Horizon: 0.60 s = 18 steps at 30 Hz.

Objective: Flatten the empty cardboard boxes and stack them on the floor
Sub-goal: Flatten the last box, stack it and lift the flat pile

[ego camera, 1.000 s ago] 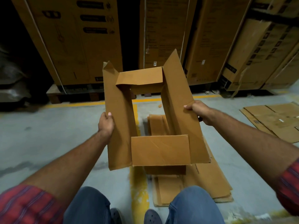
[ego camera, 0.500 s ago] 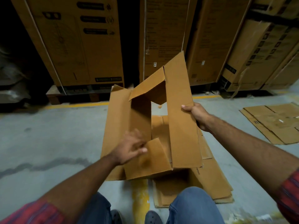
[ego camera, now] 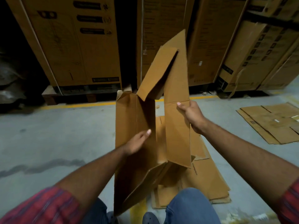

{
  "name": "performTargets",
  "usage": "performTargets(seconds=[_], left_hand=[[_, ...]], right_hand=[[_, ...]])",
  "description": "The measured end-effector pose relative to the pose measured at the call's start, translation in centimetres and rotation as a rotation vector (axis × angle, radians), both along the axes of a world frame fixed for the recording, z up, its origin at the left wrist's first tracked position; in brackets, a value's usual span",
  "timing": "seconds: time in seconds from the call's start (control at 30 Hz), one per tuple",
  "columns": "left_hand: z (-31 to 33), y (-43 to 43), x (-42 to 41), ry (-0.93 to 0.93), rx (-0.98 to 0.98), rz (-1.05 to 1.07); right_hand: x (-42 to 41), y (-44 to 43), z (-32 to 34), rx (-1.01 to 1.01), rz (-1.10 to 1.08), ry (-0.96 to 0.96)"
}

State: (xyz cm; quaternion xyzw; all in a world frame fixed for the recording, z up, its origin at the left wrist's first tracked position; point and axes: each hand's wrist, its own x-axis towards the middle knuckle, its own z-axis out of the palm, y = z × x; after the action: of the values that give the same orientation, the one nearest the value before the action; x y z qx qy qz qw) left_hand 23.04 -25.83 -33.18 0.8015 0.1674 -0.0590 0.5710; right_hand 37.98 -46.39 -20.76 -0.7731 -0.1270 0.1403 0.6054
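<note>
Two hands on one half-collapsed cardboard box [ego camera: 127, 120] held over one stack of flattened boxes [ego camera: 207, 180] on the floor [ego camera: 56, 135]: left hand [ego camera: 137, 143] flat, fingers straight, against its left panel, right hand [ego camera: 191, 113] gripping its right panel's edge, a second flattened pile [ego camera: 271, 123] far right.

Stack [ego camera: 208, 183] (partly) behind box [ego camera: 176, 126]

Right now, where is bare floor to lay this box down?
Bare floor lies left of the box, this side of the yellow line. A narrower strip runs between the flat stack and the cardboard pile at right. Under the box it is crowded.
</note>
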Motion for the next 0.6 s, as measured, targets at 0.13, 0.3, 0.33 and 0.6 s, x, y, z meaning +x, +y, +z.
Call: performTargets(seconds=[0.13, 0.3, 0.33, 0.6], left_hand=[[4.6, 0.9, 4.5, -0.393, 0.712, 0.344], [8.0, 5.0, 5.2, -0.261, 0.981, 0.855], [8.3, 5.9, 4.9, -0.213, 0.952, 0.915], [6.0, 9.4, 0.1, 0.016, -0.161, 0.71]], right_hand=[[-1.4, 0.5, -0.4, -0.069, 0.032, -0.082], [-1.8, 0.2, -1.1, -0.083, 0.023, -0.101], [-1.9, 0.1, -1.2, -0.078, 0.02, -0.099], [-3.8, 2.3, -3.4, -0.12, 0.061, -0.125]])
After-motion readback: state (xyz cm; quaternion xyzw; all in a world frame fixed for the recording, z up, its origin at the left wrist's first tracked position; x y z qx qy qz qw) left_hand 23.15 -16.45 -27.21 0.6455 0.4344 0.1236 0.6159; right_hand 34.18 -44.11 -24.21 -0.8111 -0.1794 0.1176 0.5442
